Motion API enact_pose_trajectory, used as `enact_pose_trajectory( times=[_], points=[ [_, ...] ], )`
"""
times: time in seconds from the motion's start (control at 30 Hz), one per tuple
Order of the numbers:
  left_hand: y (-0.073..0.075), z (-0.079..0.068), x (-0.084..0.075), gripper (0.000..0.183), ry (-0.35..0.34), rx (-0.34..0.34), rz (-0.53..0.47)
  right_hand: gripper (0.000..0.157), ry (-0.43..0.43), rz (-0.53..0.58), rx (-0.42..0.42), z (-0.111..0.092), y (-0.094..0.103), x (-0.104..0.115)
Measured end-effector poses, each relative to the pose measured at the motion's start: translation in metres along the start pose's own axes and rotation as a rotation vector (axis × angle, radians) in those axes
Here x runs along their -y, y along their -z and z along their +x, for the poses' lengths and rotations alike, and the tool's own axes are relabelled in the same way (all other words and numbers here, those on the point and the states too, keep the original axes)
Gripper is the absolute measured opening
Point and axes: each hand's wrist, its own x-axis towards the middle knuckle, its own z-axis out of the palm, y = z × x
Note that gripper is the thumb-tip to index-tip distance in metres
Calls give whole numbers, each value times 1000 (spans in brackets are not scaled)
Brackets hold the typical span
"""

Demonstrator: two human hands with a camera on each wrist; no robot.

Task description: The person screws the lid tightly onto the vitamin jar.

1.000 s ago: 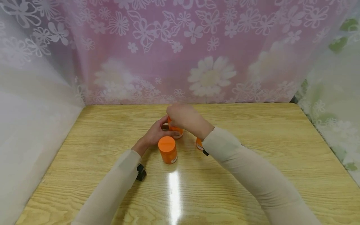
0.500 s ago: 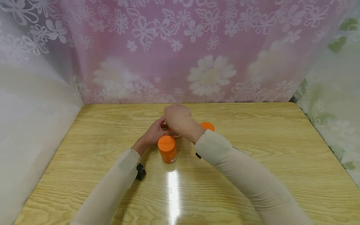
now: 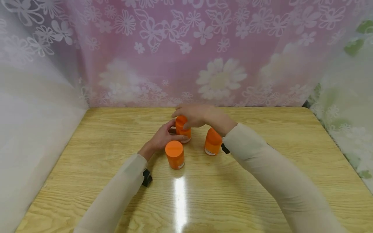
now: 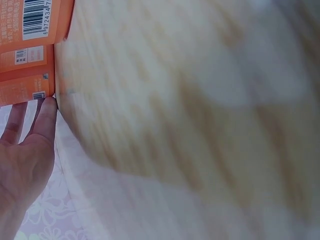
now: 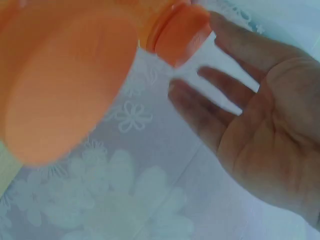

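Note:
An orange lidded jar (image 3: 186,133) stands at the back of the group, and my left hand (image 3: 161,138) grips its lower body between thumb and fingers. In the left wrist view, the fingers of that hand (image 4: 27,155) reach behind the jars. My right hand (image 3: 196,115) is at the same jar's orange lid (image 5: 182,35). The right wrist view shows its fingers spread and loosely straight, with the thumb tip right at the lid's edge. A second orange jar (image 3: 175,160) stands upright just in front of my left hand, its printed barcode label (image 4: 36,17) showing in the left wrist view.
A third orange jar (image 3: 212,144) stands to the right, under my right wrist, which partly covers it; its lid (image 5: 70,90) looms large and blurred in the right wrist view. All stand on a wood-grain table (image 3: 247,200) with flowered curtains (image 3: 157,64) behind and at the sides.
My right hand's fingers have spread from a closed grasp over the lid, and its wrist has swung right, uncovering the lid and more of the right jar. My left hand has stayed put.

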Motion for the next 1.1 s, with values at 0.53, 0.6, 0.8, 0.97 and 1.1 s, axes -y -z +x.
enact_pose_trajectory(
  times=[0.53, 0.6, 0.8, 0.97, 1.1],
  points=[
    [-4, 5, 16, 60, -36, -48, 20, 47, 42, -42, -7, 2, -5, -4],
    [-3, 4, 16, 60, -40, -47, 11, 46, 50, -55, -12, 3, -6, -3],
    [-5, 4, 15, 58, -27, -71, 22, 40, 50, -91, -31, 2, -9, 0],
    [-6, 4, 17, 55, -41, -83, 32, 40, 6, -82, -38, 3, -12, 3],
    [-7, 4, 18, 53, -66, -96, 21, 35, -29, -80, -78, 3, -15, 8]
  ],
)
